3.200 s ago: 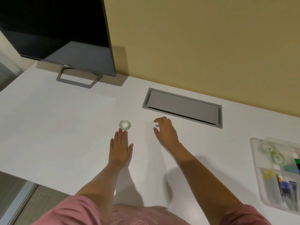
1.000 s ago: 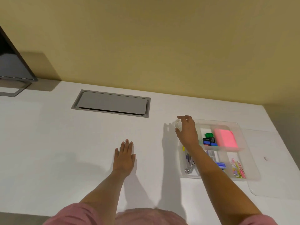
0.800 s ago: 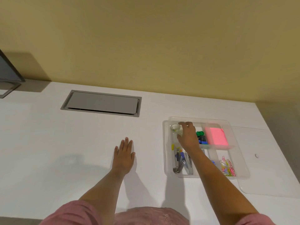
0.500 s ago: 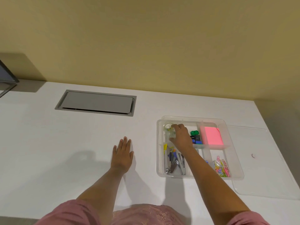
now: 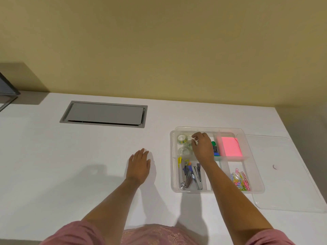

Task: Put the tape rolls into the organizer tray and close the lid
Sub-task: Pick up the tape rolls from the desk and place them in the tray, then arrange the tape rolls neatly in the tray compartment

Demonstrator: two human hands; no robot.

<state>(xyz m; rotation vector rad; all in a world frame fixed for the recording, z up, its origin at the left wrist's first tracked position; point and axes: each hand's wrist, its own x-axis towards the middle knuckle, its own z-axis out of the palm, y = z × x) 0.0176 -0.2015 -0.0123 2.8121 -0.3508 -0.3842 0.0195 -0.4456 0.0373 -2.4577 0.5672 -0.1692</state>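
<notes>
The clear organizer tray (image 5: 254,189) stands on the white desk at the right. In its far left compartment lie clear tape rolls: one (image 5: 182,138) at the back, one (image 5: 184,151) nearer me, and a third (image 5: 190,145) partly hidden by my fingers. My right hand (image 5: 203,147) hovers over that compartment, fingers loosely spread, holding nothing. My left hand (image 5: 138,165) rests flat and open on the desk to the left of the tray. The clear lid (image 5: 290,174) lies flat on the desk right of the tray.
The tray also holds a pink sticky-note pad (image 5: 229,146), binder clips (image 5: 215,149), metal staple tools (image 5: 190,175) and coloured paper clips (image 5: 240,180). A grey cable hatch (image 5: 104,114) sits in the desk at the back. A monitor corner (image 5: 7,87) shows far left.
My right hand carried a tape roll from the desk's middle to the tray, set it in the far left compartment and let go. My left hand stayed flat on the desk.
</notes>
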